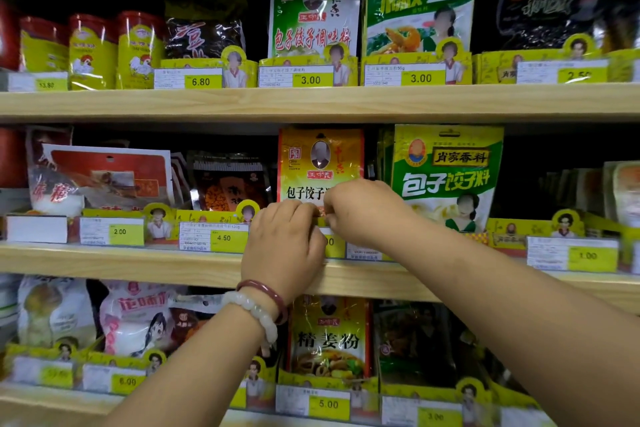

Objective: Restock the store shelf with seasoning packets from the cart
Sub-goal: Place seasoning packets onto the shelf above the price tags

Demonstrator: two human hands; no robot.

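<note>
A yellow and red seasoning packet (320,163) stands upright on the middle wooden shelf (138,262), between a dark packet (230,180) and a green and yellow packet (446,170). My left hand (282,246), with two bracelets at the wrist, and my right hand (360,210) both grip the lower edge of the yellow and red packet, fingers curled over it. The packet's bottom part and its price tag are hidden behind my hands. The cart is out of view.
Three wooden shelves hold rows of seasoning packets behind yellow price-tag holders. Red and yellow tins (91,52) stand on the upper shelf at left. A ginger powder packet (329,340) sits on the lower shelf under my arms.
</note>
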